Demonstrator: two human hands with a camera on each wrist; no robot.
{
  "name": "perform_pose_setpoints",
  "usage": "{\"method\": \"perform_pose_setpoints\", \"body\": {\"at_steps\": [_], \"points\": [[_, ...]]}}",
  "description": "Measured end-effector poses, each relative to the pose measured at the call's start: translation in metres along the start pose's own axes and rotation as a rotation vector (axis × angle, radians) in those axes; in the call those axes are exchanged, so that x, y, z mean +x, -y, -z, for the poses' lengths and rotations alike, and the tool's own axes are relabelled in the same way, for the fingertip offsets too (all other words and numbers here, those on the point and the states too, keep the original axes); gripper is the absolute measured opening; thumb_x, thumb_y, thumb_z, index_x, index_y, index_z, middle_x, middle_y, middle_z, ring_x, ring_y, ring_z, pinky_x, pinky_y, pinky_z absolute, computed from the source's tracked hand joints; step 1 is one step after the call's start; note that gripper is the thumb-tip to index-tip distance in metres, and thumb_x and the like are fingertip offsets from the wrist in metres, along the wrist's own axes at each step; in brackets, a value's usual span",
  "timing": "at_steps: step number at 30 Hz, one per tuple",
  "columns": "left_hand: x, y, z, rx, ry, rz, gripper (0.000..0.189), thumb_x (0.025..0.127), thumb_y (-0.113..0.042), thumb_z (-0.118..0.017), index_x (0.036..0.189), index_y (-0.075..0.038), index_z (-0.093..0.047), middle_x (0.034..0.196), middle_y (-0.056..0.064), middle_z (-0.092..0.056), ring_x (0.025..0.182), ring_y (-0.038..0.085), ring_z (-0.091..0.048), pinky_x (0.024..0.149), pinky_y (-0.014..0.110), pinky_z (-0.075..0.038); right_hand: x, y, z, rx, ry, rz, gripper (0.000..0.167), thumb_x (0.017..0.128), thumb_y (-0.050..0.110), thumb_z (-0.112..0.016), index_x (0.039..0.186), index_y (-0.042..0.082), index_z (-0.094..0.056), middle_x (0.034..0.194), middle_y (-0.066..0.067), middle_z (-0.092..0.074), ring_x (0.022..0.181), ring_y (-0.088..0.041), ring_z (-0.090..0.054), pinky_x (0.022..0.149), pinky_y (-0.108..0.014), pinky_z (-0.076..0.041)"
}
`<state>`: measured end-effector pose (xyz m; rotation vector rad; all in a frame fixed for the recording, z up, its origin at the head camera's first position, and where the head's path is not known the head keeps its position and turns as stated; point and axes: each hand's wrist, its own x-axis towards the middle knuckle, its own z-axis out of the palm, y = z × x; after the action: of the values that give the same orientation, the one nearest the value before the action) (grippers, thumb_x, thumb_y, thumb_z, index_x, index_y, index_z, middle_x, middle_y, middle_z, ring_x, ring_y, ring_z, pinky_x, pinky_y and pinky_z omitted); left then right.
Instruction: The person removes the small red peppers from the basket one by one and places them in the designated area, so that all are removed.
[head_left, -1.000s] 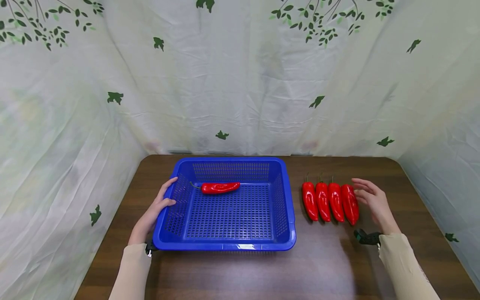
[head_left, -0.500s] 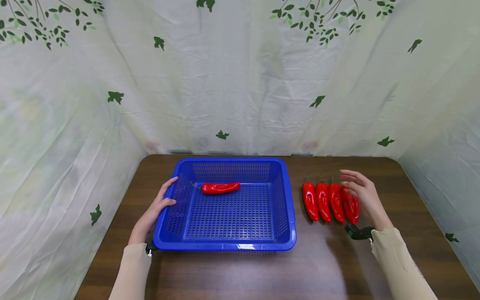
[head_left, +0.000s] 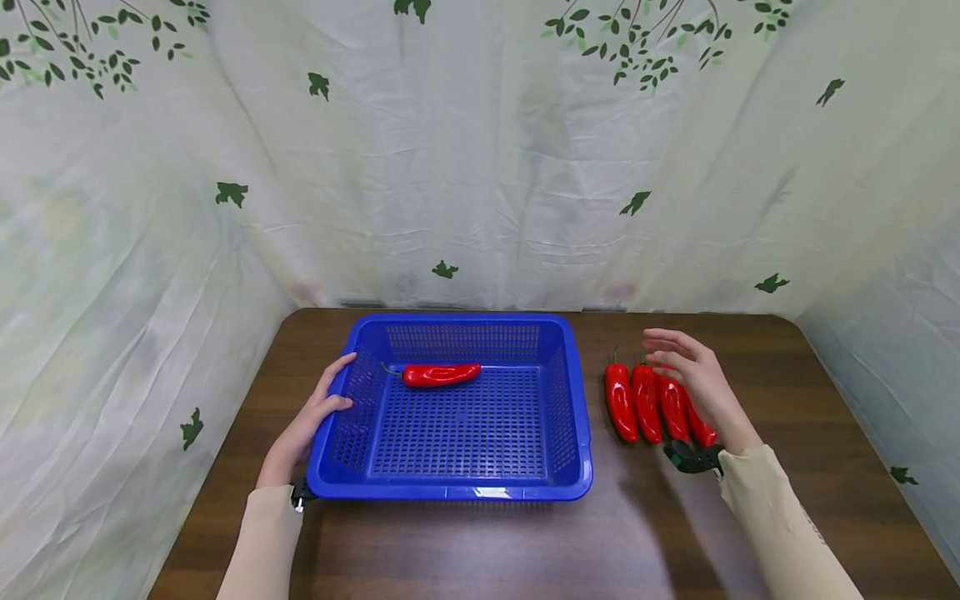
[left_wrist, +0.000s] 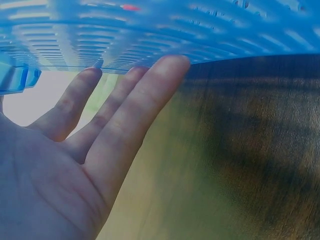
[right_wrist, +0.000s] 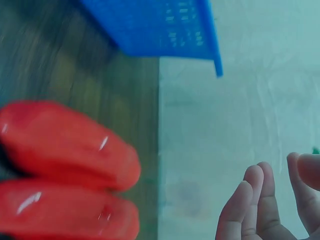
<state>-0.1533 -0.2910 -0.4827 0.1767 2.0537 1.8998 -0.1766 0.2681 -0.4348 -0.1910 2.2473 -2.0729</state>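
Observation:
A blue plastic basket (head_left: 457, 492) with slotted walls stands on the table. One red chili pepper (head_left: 441, 376) lies crosswise inside it. My left hand (head_left: 307, 425) grips the basket's left rim, its thumb tip over the edge; in the left wrist view, several fingers (left_wrist: 145, 105) reach against the outer wall. To the basket's right, several more red chili peppers (head_left: 619, 404) lie side by side, stems away from me. Over the right-hand ones hovers my right hand (head_left: 697, 383), fingers loosely spread and holding nothing. It partly covers those peppers.
The brown wooden table (head_left: 495, 550) ends at a pale leaf-printed curtain (head_left: 480, 167) behind, with curtain sides left and right. A dark wrist device (head_left: 692, 457) sits on my right wrist, just in front of the peppers.
My right hand has moved left and slightly away from me, from beside the rightmost pepper to above the row. The left hand, basket and peppers have stayed put.

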Motion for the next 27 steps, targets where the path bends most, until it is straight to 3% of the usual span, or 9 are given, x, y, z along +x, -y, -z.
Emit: {"method": "perform_pose_setpoints", "body": {"at_steps": [16,22,27], "points": [[0.0,0.001,0.001,0.001,0.003,0.003,0.066,0.096,-0.012,-0.038,0.152,-0.033,-0.01,0.153,0.016,-0.001,0.128,0.049,-0.022,0.086,0.051,-0.04,0.021,0.023,-0.05,-0.022,0.127,0.004,0.037,0.098,0.009,-0.049,0.133,-0.004,-0.049,0.116,-0.006,-0.059,0.1,-0.018,-0.06,0.087,-0.031,-0.048],[0.0,0.0,0.0,-0.004,0.003,0.001,0.066,0.097,-0.011,-0.038,0.152,-0.033,-0.01,0.152,0.017,-0.002,0.127,0.049,-0.022,0.086,0.05,-0.041,0.027,0.028,-0.068,-0.005,0.159,-0.016,0.037,0.097,0.009,-0.05,0.132,-0.002,-0.051,0.125,-0.024,-0.054,0.108,-0.033,-0.056,0.091,-0.04,-0.046],[0.0,-0.001,0.0,0.005,-0.001,0.001,0.065,0.096,-0.012,-0.038,0.152,-0.033,-0.01,0.152,0.017,-0.002,0.127,0.049,-0.022,0.086,0.051,-0.04,0.03,0.031,-0.08,-0.006,0.192,-0.016,0.035,0.097,0.009,-0.051,0.131,-0.001,-0.052,0.128,-0.025,-0.052,0.111,-0.039,-0.053,0.09,-0.04,-0.047]]}}
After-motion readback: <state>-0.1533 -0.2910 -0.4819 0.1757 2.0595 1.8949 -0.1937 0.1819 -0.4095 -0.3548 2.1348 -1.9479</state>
